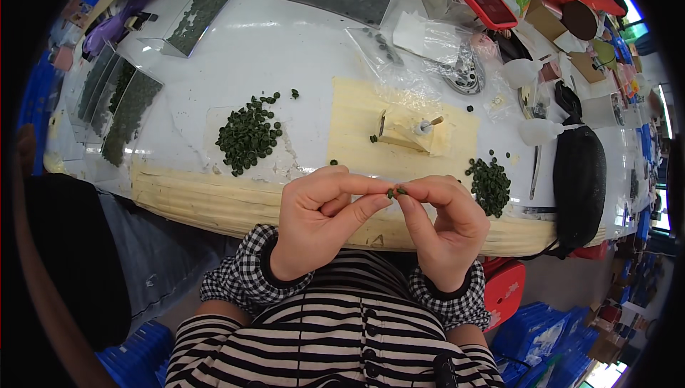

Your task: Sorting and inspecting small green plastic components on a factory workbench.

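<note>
Pinching small green pieces (397, 192) above the surface (285, 53).
Left hand (317, 217) and right hand (442, 224), each grip pinched on them, fingertips meeting.

I see black-and-white checked cuffs at my left hand (314, 220) and right hand (442, 227); over them a black-and-white striped top; dark buttons run down its front.

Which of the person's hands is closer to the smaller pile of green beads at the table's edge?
Right. The right hand sits just beside the smaller pile of green beads, to its left; the left hand is farther left, beyond the right hand.
</note>
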Tool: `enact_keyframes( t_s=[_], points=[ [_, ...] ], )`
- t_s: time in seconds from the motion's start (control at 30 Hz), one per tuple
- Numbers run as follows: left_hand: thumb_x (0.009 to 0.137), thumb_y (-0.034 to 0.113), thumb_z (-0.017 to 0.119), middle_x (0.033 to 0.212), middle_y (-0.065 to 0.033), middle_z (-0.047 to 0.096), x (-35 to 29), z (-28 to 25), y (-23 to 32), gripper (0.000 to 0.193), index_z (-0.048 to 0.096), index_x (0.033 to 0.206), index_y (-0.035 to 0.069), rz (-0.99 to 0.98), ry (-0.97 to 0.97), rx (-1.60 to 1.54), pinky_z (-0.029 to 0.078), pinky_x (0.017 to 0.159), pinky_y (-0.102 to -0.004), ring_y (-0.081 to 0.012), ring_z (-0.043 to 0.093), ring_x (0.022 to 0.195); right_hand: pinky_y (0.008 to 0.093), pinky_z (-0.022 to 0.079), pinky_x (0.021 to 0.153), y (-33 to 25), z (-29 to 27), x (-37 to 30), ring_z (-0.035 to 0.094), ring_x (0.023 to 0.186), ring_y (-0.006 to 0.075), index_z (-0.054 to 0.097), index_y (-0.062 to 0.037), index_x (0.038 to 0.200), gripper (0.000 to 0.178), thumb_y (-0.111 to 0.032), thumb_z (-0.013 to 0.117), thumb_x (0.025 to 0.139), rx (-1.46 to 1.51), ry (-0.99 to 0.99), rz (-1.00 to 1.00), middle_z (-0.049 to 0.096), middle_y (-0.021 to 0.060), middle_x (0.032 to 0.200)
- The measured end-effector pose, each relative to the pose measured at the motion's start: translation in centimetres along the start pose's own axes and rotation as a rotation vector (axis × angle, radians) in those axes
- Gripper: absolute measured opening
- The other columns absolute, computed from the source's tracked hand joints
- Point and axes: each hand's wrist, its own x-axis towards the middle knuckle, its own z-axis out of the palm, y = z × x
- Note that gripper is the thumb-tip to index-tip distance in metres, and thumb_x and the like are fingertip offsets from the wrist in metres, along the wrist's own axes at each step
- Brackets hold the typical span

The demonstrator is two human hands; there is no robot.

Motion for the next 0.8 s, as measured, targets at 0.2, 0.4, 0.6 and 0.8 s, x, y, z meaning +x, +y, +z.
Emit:
enact_keyframes(
  t_s=[0.2,0.4,0.6,0.8],
  points=[
    [0.079,0.001,0.075,0.057,0.0066,0.033,-0.1,0.1,0.0,0.021,0.074,0.099,0.005,0.009,0.022,0.035,0.022,0.049,-0.0211,-0.0028,0.028,0.052,0.0276,0.051,0.069,0.0,0.5,-0.1,0.066,0.076,0.0214,0.068,0.0039,0.089,0.017,0.01,0.071,0.073,-0.055,0.019,-0.065,0.069,0.0132,0.084],
    [0.078,0.001,0.075,0.056,0.006,0.035,0.0,0.1,0.1,0.02,0.074,0.098,0.005,0.058,0.04,0.123,0.022,0.048,-0.0222,-0.0033,0.029,0.051,0.0272,0.052,0.068,-0.1,0.5,-0.2,0.066,0.075,0.0213,0.067,0.0036,0.089,0.018,0.01,0.071,0.073,-0.082,0.024,-0.064,0.068,0.0135,0.084],
    [0.078,0.0,0.075,0.055,0.0046,0.036,0.0,0.3,0.4,0.019,0.074,0.096,0.004,0.055,0.065,0.138,0.023,0.047,-0.0228,-0.0046,0.03,0.05,0.0266,0.053,0.061,-0.4,1.0,-0.3,0.066,0.07,0.0216,0.068,0.0015,0.091,0.021,0.009,0.072,0.072,-0.325,0.077,-0.241,0.068,0.0124,0.083],
    [0.077,-0.001,0.075,0.055,0.0034,0.038,0.1,0.1,0.3,0.018,0.074,0.094,0.003,0.065,0.068,0.157,0.024,0.047,-0.0233,-0.0059,0.032,0.05,0.0267,0.053,0.06,-0.3,1.3,-0.5,0.066,0.069,0.0211,0.07,0.001,0.096,0.025,0.009,0.073,0.072,-0.332,0.074,-0.288,0.068,0.0121,0.084]
  ],
)
